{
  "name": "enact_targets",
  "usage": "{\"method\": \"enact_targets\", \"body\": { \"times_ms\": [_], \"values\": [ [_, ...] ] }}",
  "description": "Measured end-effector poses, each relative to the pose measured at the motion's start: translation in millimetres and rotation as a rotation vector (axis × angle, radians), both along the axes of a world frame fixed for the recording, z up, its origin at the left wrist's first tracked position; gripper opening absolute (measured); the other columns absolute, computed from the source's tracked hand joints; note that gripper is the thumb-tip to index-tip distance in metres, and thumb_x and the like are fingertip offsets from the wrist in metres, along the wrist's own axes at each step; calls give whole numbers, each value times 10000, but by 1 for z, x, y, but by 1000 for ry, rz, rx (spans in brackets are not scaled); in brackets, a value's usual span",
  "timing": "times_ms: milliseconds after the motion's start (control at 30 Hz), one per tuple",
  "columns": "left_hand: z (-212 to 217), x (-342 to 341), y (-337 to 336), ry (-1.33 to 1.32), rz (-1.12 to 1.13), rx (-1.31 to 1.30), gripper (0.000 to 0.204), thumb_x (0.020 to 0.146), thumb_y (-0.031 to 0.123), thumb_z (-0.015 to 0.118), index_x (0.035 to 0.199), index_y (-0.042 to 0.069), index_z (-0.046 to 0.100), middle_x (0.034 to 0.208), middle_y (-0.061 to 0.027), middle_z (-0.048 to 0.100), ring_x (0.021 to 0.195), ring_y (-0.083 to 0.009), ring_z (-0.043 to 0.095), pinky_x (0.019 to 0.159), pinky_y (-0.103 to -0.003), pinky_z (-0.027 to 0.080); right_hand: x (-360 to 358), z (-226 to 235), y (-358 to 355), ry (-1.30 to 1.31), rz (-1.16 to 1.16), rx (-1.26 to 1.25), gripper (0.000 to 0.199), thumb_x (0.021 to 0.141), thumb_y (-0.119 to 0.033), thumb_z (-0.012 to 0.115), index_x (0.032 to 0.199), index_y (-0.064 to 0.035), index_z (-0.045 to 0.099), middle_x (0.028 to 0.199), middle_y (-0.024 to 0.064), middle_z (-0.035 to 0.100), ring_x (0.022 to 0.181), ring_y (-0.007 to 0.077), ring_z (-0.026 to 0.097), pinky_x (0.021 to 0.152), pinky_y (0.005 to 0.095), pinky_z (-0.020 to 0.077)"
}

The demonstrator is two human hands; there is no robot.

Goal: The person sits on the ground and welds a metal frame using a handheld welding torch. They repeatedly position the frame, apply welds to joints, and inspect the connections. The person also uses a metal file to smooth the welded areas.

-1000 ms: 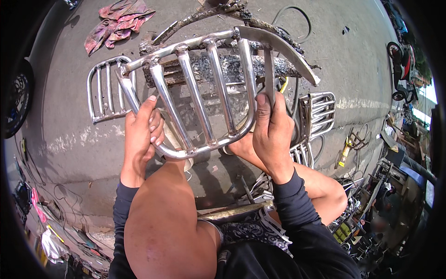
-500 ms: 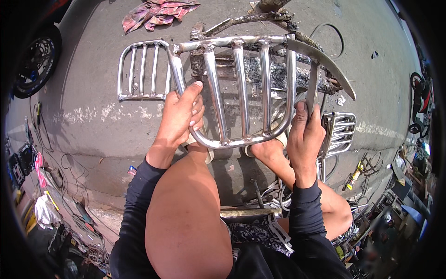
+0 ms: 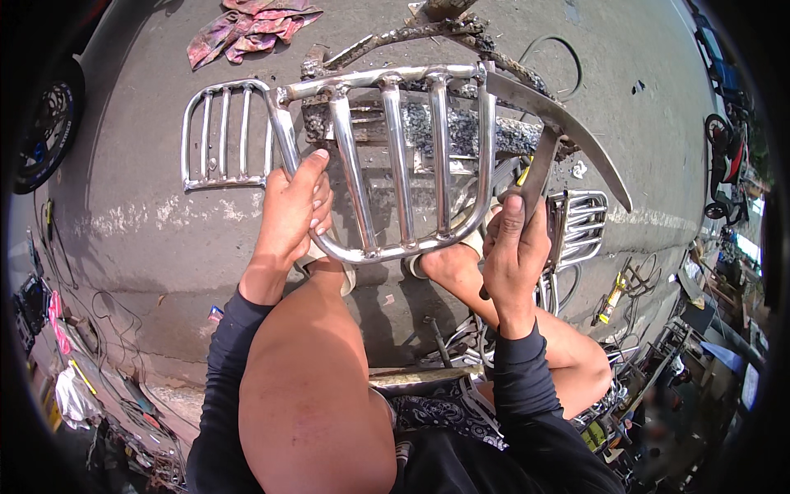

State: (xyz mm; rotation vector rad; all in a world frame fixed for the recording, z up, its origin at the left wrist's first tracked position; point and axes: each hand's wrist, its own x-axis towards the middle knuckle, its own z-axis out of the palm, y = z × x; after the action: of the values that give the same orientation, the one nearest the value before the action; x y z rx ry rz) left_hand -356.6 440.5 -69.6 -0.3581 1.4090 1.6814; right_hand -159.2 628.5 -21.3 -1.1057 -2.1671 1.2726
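Silvery tubular rack (image 3: 398, 160): shiny bars (image 3: 353, 165), rounded lower corners, darkened welds (image 3: 389, 81).

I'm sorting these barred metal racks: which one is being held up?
The middle rack, gripped by the left hand; the leftmost rack lies on the ground, and neither hand holds the stacked racks at right.

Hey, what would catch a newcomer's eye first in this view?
Probably the shiny barred metal frame near the centre, its left side gripped by the left hand. Next, the hammer-like tool with a long curved head, held in the right hand. At the upper left, a crumpled reddish cloth lies on the grey ground.
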Motion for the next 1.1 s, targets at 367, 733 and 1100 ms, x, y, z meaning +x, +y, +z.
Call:
{"method": "enact_targets", "body": {
  "times_ms": [367,733,1100],
  "values": [
    [9,-6,-5,-52,-55,71,462,1049,346,647,701,160,407,548,65,353,379,-43,319,346,-240,271,33,-1,-7,22,-77,-158,327,1154,-322,461,1233,-24,570,692,-71,431,544,4,346,471,207,269],
    [7,-11,-7,-98,-66,125,379,1045,379,668,847,132,460,555,76,362,371,-30,312,336,-218,268,-4,17,9,83,6,15,308,1147,-327,476,1191,-29,541,680,-44,504,553,16,416,475,221,327],
    [12,-11,-2,-28,-64,95,383,1048,334,636,798,135,424,549,68,349,386,-40,315,353,-246,278,-26,10,12,-123,112,245,231,1129,-255,536,1117,-30,583,669,69,588,571,154,570,524,342,440]
  ]
}}
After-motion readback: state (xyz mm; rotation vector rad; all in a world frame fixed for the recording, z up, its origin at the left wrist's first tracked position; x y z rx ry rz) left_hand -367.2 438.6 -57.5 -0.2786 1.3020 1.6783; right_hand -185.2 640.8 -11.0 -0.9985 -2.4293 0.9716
